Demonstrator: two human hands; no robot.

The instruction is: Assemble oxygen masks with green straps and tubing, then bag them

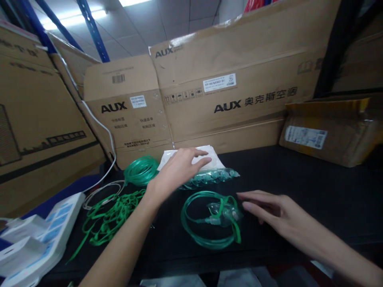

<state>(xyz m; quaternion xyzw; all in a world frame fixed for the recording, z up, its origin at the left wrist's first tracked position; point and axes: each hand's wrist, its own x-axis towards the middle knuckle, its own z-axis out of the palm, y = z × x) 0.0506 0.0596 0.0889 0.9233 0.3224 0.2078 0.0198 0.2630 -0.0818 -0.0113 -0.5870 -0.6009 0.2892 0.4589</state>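
A clear green oxygen mask point(230, 214) lies on the black tabletop, its coiled tubing point(186, 223) looped around it and a green elastic strap point(237, 231) across it. Just right of the mask is my right hand point(273, 208), thumb and index finger a little apart, with nothing visible between them. My left hand point(190, 162) reaches over a stack of white sheets or flat bags point(214, 155), its fingers stretched out and holding nothing that I can see. Whether it touches the stack is unclear. In front of the stack, several clear green masks point(206, 178) lie in a row.
Left of the stack sits a coil of green tubing point(140, 170). Loose green straps point(115, 217) lie tangled nearer to me, beside a white cable. A white power strip point(58, 233) with plugs is at far left. Cardboard panels point(191, 115) stand behind; a taped carton point(332, 139) rests at right.
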